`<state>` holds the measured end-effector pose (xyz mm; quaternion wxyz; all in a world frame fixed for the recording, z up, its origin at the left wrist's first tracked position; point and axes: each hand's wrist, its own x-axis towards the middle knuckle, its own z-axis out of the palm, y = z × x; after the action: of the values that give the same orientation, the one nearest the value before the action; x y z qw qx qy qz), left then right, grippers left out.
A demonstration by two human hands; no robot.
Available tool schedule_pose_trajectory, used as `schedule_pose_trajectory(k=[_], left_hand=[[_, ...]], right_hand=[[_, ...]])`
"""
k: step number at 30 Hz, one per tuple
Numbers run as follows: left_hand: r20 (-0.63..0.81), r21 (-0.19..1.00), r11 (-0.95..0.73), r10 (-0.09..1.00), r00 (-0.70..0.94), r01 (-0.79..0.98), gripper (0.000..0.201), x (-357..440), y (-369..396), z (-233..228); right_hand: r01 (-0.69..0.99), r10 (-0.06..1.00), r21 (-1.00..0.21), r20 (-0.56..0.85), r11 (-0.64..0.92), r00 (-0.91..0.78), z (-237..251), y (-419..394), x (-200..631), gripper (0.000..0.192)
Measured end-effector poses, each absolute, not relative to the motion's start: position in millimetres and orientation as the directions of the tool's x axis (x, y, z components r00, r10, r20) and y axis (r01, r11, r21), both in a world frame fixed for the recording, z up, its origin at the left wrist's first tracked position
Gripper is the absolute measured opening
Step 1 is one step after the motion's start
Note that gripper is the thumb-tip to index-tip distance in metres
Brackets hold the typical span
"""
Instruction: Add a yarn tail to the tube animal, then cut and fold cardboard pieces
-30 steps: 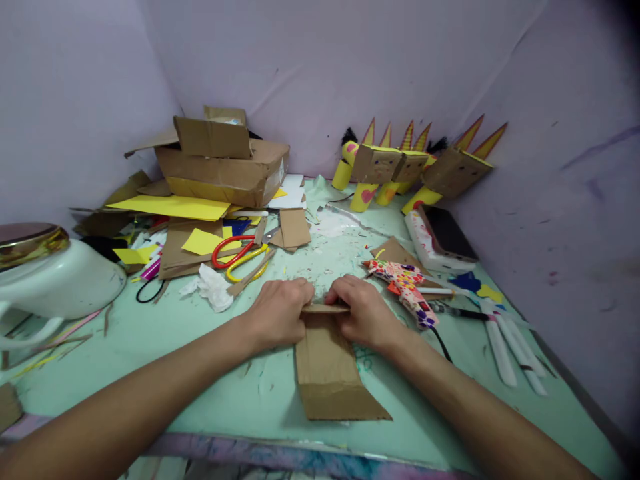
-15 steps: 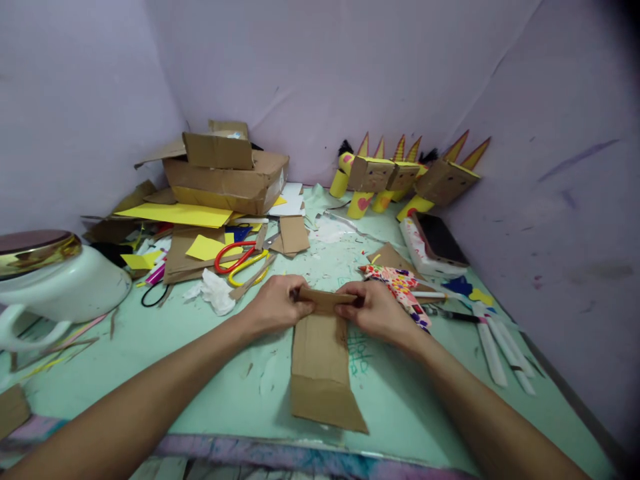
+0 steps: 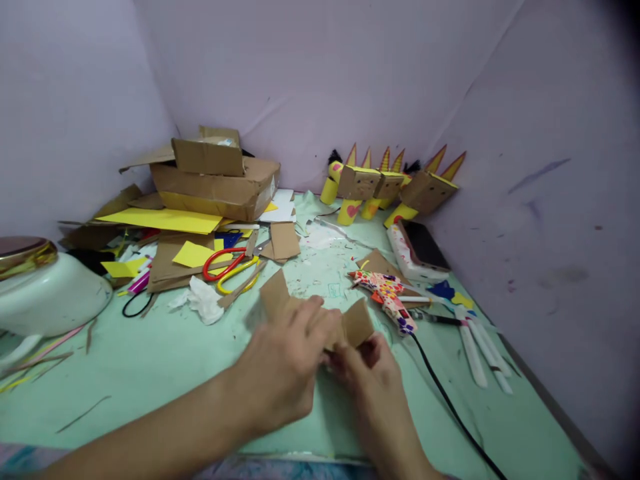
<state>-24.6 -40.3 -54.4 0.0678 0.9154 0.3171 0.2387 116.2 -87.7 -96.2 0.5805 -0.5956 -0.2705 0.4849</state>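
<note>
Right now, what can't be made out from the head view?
All in the head view:
Middle of the cardboard: hidden by the left hand.
Right hand: fingertips blurred, grip unclear.
White mug: left side cut off by the left edge.
Black cord: far end cut off by the bottom edge.
Green marks on the table: too small to read.

The half-hidden cardboard (image 3: 359,323) seems between scissors (image 3: 233,267), left, and glue gun (image 3: 389,293), right.
</note>
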Motion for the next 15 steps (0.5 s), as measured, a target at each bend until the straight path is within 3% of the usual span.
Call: schedule_pose_trajectory(k=[3,6,8,10,11,13,15], left_hand=[[0.206,0.177,-0.809,0.587,0.783,0.56,0.041,-19.3,-47.2,-80.5],[0.374,0.123,-0.881,0.467,0.801,0.456,0.045,-35.5,-46.3,-98.8],[0.527,0.156,-0.918,0.39,0.755,0.365,0.048,-48.9,-44.5,-103.4],[0.597,0.24,-0.936,0.352,0.721,0.258,0.046,-58.4,-42.3,-103.5],[0.599,0.287,-0.934,0.347,0.722,0.21,0.046,-61.1,-41.3,-102.8],[0.554,0.371,-0.916,0.35,0.755,0.152,0.043,-63.5,-40.6,-100.4],[0.466,0.41,-0.891,0.389,0.794,0.196,0.038,-63.7,-43.1,-97.3]], right_hand=[[-0.137,0.965,-0.959,-0.256,-0.247,0.054,-98.2,-114.4,120.4,0.034],[0.142,0.936,-0.943,-0.322,-0.302,-0.143,-95.3,-125.3,150.5,0.024],[0.398,0.963,-0.886,-0.269,-0.24,-0.019,-92.6,-123.3,172.6,0.022],[0.62,0.995,-0.778,-0.074,-0.103,0.072,-90.8,-117.1,185.5,0.015],[0.691,0.998,-0.723,0.047,0.014,0.03,-90.4,-113.6,187.0,0.02],[0.726,0.953,-0.62,0.235,0.297,-0.19,-91.0,-107.6,181.5,0.044],[0.665,0.85,-0.53,0.347,0.527,-0.396,-93.3,-104.4,169.8,0.05]])
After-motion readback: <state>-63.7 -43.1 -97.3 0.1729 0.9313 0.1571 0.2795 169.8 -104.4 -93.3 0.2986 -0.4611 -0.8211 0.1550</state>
